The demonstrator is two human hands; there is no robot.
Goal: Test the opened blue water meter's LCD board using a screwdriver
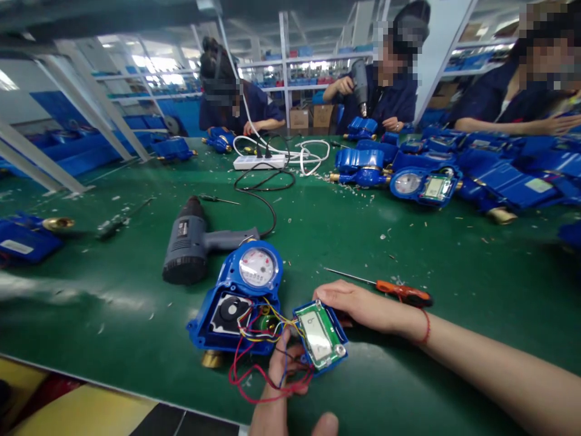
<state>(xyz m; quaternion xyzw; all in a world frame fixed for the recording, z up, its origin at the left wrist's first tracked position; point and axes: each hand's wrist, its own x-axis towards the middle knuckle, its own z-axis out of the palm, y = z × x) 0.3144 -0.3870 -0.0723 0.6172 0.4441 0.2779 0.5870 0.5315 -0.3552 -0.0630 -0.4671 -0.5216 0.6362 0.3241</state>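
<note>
An opened blue water meter (236,303) with a round dial (258,267) lies on the green table (136,303) in front of me. Red, yellow and blue wires (254,372) run from it to a blue display module (320,335) with a green board. My left hand (279,375) comes up from the bottom edge. Its fingers are closed against the module's left and under side, among the wires. My right hand (358,306) reaches in from the right and pinches the module's far right edge.
A grey heat gun (190,242) lies left of the meter, and an orange-handled screwdriver (403,293) lies behind my right hand. A white power strip (258,161) with cables sits mid-table. Several blue meters (426,181) crowd the right. Three people work at the far side.
</note>
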